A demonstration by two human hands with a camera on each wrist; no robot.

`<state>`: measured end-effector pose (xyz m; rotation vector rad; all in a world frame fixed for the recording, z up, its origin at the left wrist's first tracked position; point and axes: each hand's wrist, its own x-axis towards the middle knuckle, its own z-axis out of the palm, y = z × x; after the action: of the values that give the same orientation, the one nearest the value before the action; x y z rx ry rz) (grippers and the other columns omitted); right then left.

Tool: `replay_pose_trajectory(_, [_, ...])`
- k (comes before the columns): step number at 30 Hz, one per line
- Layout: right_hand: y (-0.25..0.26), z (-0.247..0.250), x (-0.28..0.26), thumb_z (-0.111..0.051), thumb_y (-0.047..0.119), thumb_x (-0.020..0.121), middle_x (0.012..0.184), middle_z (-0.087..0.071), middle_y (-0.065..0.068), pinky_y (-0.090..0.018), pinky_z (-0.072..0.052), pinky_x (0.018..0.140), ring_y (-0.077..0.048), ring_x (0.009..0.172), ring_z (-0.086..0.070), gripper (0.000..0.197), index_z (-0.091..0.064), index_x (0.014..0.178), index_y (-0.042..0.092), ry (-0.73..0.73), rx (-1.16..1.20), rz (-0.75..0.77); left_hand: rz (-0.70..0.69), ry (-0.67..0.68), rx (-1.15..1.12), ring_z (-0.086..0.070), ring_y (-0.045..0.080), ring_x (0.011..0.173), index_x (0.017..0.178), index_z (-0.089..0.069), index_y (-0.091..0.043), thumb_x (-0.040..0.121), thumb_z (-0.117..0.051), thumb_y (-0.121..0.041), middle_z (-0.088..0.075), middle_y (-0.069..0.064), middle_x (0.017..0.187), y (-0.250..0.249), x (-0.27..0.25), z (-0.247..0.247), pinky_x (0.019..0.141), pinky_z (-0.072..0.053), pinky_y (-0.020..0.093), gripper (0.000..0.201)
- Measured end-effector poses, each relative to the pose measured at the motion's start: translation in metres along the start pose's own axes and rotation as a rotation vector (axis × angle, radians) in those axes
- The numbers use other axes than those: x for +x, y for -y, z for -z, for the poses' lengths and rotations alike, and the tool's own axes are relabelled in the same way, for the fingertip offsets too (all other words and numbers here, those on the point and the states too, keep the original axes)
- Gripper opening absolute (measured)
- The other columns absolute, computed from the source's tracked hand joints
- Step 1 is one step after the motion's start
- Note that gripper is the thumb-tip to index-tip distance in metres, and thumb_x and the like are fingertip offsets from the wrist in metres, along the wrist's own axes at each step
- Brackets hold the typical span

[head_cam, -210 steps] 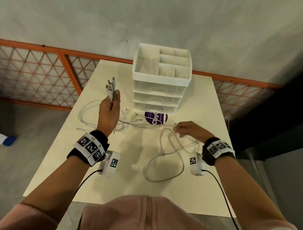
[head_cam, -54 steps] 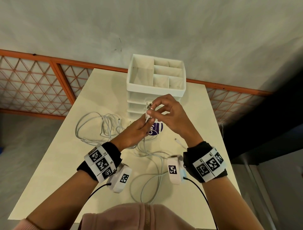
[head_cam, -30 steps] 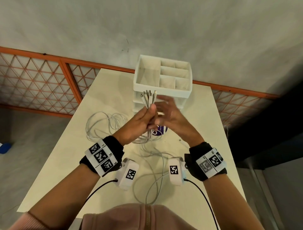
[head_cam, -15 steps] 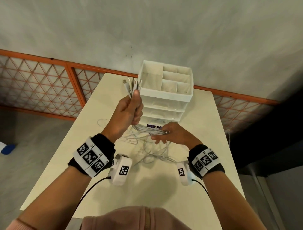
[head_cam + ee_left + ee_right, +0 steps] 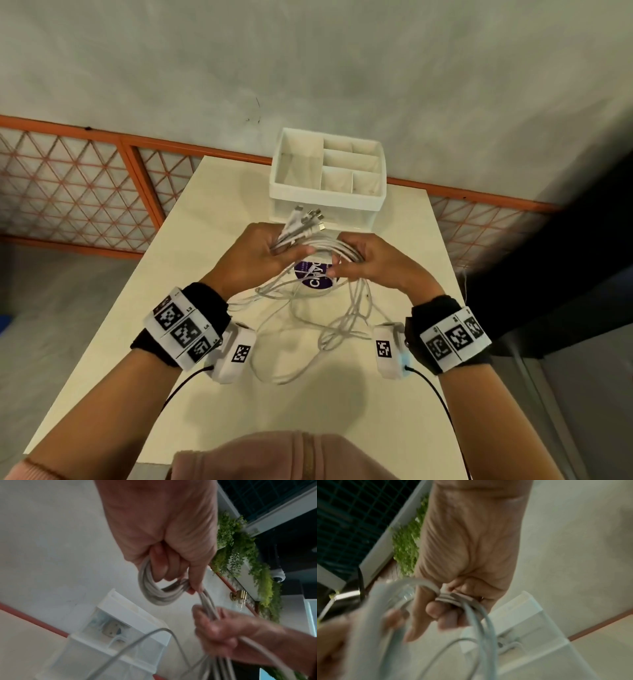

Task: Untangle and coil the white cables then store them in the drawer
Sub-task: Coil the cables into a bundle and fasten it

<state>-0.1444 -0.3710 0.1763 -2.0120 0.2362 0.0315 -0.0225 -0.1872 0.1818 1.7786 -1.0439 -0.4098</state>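
since half a second ago the left hand (image 5: 260,255) has dropped from up high to meet the right hand (image 5: 373,263) in front of the drawer unit (image 5: 327,202). both hands are closed around the white cables (image 5: 325,245), plug ends gathered and fanning out past the left fist. one loop is formed; most of the length lies slack on the table (image 5: 191,394). no drawer looks open, and nothing is stored yet.
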Motion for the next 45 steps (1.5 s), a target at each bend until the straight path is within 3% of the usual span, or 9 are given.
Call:
replay_pose_trajectory(14, [-0.040,0.020,-0.013,-0.068,0.018,0.084,0.060,-0.048,-0.002,-0.017,-0.038,0.056,-0.005,0.052,-0.045,0.016,-0.066,0.083,0.003,-0.179,0.074,-0.126,-0.013,-0.446,-0.186,-0.035,0.006,0.038,0.072,-0.059,0.016,0.086,-0.064,-0.021,-0.043,-0.008,0.038,0.013,0.012,0.009,0.043,-0.032,0.014,0.040])
replay_pose_trajectory(17, [-0.025,0.036,-0.021,-0.068,0.024,0.082,0.061,-0.044,-0.001,-0.013,-0.033,0.051,-0.001,0.050,-0.039,0.033,-0.064,0.092,-0.007,-0.227,0.078,-0.048,0.104,-0.400,-0.063,-0.041,0.005,0.038,0.066,-0.059,0.011,0.086,-0.065,-0.027,-0.048,-0.007,0.035,0.041,0.009,0.009,0.050,-0.038,0.023,0.043])
replay_pose_trajectory(23, [-0.006,0.048,-0.022,-0.047,0.027,0.097,0.053,-0.053,0.017,-0.020,-0.037,0.066,-0.007,0.062,-0.042,0.030,-0.060,0.077,0.009,-0.259,-0.014,0.001,0.295,0.013,0.035,-0.035,0.003,0.034,0.050,-0.050,-0.021,0.077,-0.074,-0.028,-0.041,-0.009,0.039,0.084,-0.013,-0.013,0.053,-0.033,0.027,0.037])
replay_pose_trajectory(26, [-0.013,0.045,-0.019,-0.053,0.035,0.094,0.056,-0.053,0.018,-0.020,-0.035,0.065,0.002,0.057,-0.044,0.033,-0.059,0.070,0.014,-0.253,-0.164,-0.067,0.298,0.023,-0.120,-0.022,0.005,0.041,0.068,-0.058,-0.029,0.063,-0.085,-0.022,-0.028,-0.011,0.041,0.076,-0.019,-0.017,0.046,-0.020,0.022,0.028])
replay_pose_trajectory(30, [-0.025,0.038,-0.016,-0.055,0.045,0.090,0.068,-0.053,-0.009,-0.029,-0.036,0.066,-0.016,0.064,-0.045,0.037,-0.058,0.063,0.020,-0.245,-0.275,-0.125,0.195,-0.097,-0.247,-0.031,0.001,0.039,0.089,-0.059,-0.026,0.059,-0.086,-0.017,-0.038,-0.019,0.042,0.049,-0.015,-0.013,0.044,-0.025,0.008,0.042])
replay_pose_trajectory(32, [-0.021,0.028,-0.012,-0.054,0.045,0.090,0.068,-0.054,-0.013,-0.031,-0.036,0.066,-0.018,0.063,-0.045,0.038,-0.059,0.064,0.018,-0.199,-0.270,-0.117,0.116,-0.037,-0.216,-0.055,-0.015,0.065,0.115,-0.057,-0.023,0.059,-0.087,-0.021,-0.063,-0.030,0.075,0.037,-0.009,-0.015,0.062,-0.038,0.001,0.064])
replay_pose_trajectory(35, [-0.001,0.011,-0.005,-0.053,0.031,0.095,0.053,-0.053,0.014,-0.014,-0.036,0.060,0.000,0.052,-0.043,0.033,-0.059,0.068,0.013,-0.125,-0.197,-0.041,0.005,0.146,-0.084,-0.056,-0.011,0.107,0.131,-0.045,-0.034,0.059,-0.087,-0.032,-0.061,-0.023,0.119,0.023,-0.001,-0.028,0.091,-0.042,0.008,0.083])
replay_pose_trajectory(40, [0.009,0.002,-0.005,-0.045,0.025,0.099,0.052,-0.040,0.014,-0.013,-0.032,0.057,-0.001,0.051,-0.036,0.038,-0.050,0.066,0.007,-0.083,-0.021,0.028,-0.019,0.124,0.013,-0.057,-0.014,0.064,0.098,-0.060,-0.021,0.084,-0.067,-0.015,-0.061,-0.019,0.075,0.020,0.008,-0.043,0.064,-0.040,0.013,0.017])
replay_pose_trajectory(45, [-0.013,0.008,-0.014,-0.062,0.026,0.089,0.109,-0.050,0.003,-0.011,-0.043,0.082,-0.003,0.097,-0.054,0.021,-0.060,0.108,0.016,-0.247,0.018,-0.016,-0.028,0.035,0.145,-0.052,-0.012,0.060,0.091,-0.064,-0.008,0.089,-0.059,-0.012,-0.055,-0.011,0.067,0.019,0.015,-0.026,0.059,-0.033,0.016,0.006])
